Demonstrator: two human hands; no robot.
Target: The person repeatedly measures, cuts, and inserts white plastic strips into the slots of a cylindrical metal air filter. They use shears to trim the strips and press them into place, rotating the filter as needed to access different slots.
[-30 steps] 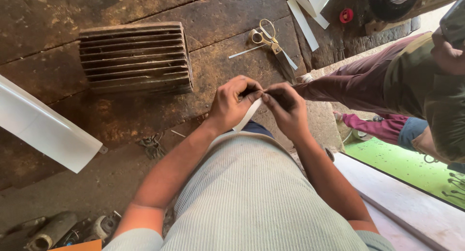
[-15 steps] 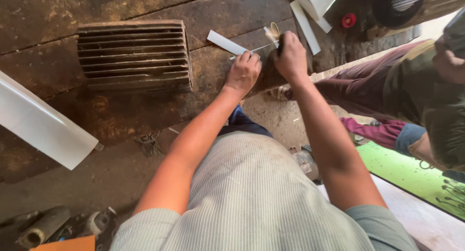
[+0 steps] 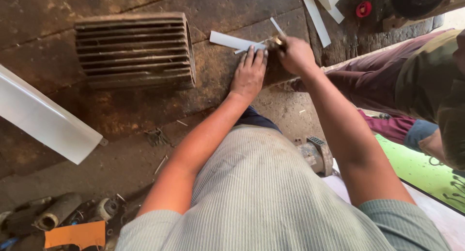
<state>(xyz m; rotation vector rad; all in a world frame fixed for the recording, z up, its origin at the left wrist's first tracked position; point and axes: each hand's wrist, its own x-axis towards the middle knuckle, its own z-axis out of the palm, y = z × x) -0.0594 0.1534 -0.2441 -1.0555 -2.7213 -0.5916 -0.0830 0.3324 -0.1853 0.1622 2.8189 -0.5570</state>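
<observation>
Near edge of the dark, stained wooden desk (image 3: 145, 110): left hand (image 3: 249, 74) lies flat, fingers spread, open palm pressing down the near end of a pale grey flat strip (image 3: 232, 40). Nothing is clasped; it is a hold-down only.

Right hand (image 3: 295, 54), just right of it, is closed in a grip around a small tool with thin metal blades (image 3: 276, 33), probably scissors. The handle is hidden in the fist, so I can't be sure. Blade tips meet the strip's right end.

The strip lies on the desk's far right part, running left to right.

To do this well, judging from the frame:
- keep the left fingertips close to the blade contact but clear of it; they look very near now
- press flat so the strip doesn't pivot
- keep the strip's free end flat on the desk

Around:
- another person's maroon trouser leg (image 3: 373, 81) sits tight against the desk's right edge, beside the right forearm, limiting elbow room
- ribbed rusty metal housing (image 3: 133, 50) left of the strip, apart from it, blocks sliding the strip further left
- long white panel (image 3: 43, 120) on the desk's left side, well apart
- more pale strips (image 3: 315, 16) at the far right corner, with a red round cap (image 3: 363, 8) beyond
- orange card (image 3: 75, 234) and grimy cylindrical parts (image 3: 58, 212) at the near left, out of the way
</observation>
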